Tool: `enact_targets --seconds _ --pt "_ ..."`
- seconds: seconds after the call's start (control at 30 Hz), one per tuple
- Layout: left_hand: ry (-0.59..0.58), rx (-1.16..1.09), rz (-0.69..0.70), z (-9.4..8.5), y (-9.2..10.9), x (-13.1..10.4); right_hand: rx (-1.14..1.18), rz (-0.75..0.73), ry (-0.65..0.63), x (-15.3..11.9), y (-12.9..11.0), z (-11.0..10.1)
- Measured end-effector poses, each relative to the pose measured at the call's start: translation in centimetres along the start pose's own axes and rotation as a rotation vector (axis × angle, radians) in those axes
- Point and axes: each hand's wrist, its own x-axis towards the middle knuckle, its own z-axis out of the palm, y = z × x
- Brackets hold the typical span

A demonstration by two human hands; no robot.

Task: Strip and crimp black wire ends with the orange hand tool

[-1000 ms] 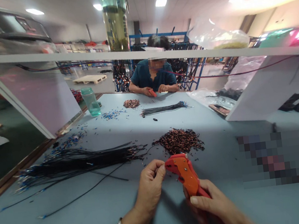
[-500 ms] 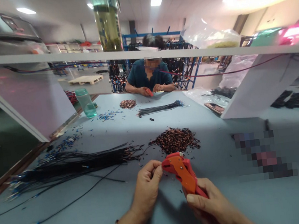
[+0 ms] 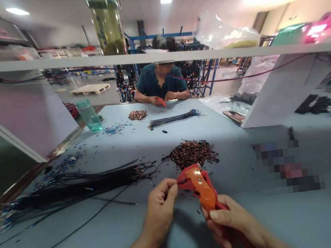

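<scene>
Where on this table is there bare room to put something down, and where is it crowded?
Mostly bare: between the right hand, nearer brown pile and pixelated patch; also front left, between the loose cable and left forearm. Crowded: the left side, under the cable bundle and blue bits, and the middle, where the left hand and red-orange tool are.

Right fingers (image 3: 221,216) around red-orange tool (image 3: 202,188), black wires (image 3: 79,187)
</scene>
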Motion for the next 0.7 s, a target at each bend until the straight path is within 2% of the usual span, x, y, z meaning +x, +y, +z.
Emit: enact_targets --seconds 0.4,0.53,0.6,0.7 --pt "0.018 0.062 -0.008 0.0 -0.6 0.1 -0.043 0.032 0.065 -0.3 -0.6 -1.1" --pt "0.132 0.041 -0.023 -0.3 -0.7 0.5 0.027 -0.081 0.143 -0.6 -2.1 -1.9" --pt "0.128 0.04 -0.006 -0.4 -0.7 0.6 0.03 -0.159 0.17 -0.5 -2.9 -2.0" --pt "0.102 0.052 -0.003 -0.2 -0.8 0.5 -0.024 -0.172 0.163 -0.2 -3.2 -1.9"
